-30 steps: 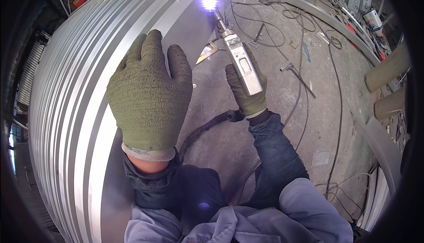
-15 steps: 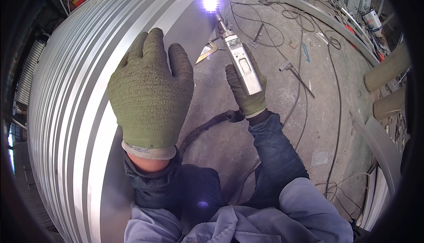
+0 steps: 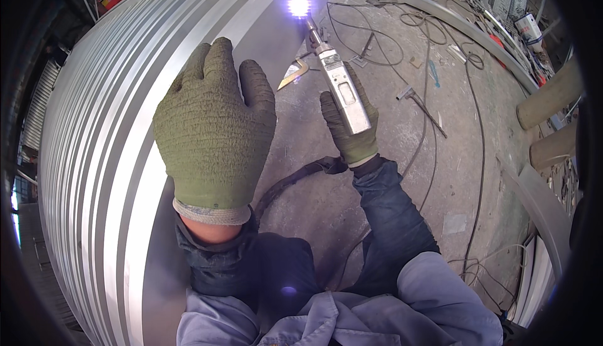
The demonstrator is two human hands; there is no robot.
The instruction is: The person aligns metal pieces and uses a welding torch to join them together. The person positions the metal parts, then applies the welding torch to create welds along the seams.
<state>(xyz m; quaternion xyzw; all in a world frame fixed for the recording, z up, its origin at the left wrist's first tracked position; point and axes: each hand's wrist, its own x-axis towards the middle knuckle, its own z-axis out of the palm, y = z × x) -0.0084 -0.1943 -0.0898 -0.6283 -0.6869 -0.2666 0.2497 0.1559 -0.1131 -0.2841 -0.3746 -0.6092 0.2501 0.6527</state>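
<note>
My right hand [image 3: 342, 126], in a green glove, is wrapped round the silver body of a handheld welding torch [image 3: 347, 94]. The torch points away from me, and a bright violet-white arc [image 3: 299, 5] glows at its tip against the end of a ribbed metal panel [image 3: 245, 38]. Thin sparks rise above the glow, which hides the exact contact point. My left hand [image 3: 213, 126], also gloved in green, is held over the panel's ridges with fingers stretched and thumb apart. Nothing is in it; whether it touches the metal I cannot tell. A dark cable [image 3: 289, 182] runs back below my right wrist.
On the concrete floor to the right lie a hammer-like tool [image 3: 421, 110], several looping cables [image 3: 480, 176] and a yellow angled piece [image 3: 294, 76]. Two thick round posts [image 3: 549, 102] and curved metal strips [image 3: 540, 208] stand or lie at the right edge.
Sparks now shoot upward from the arc, where none showed before. Both hands and the torch stay almost in place.
</note>
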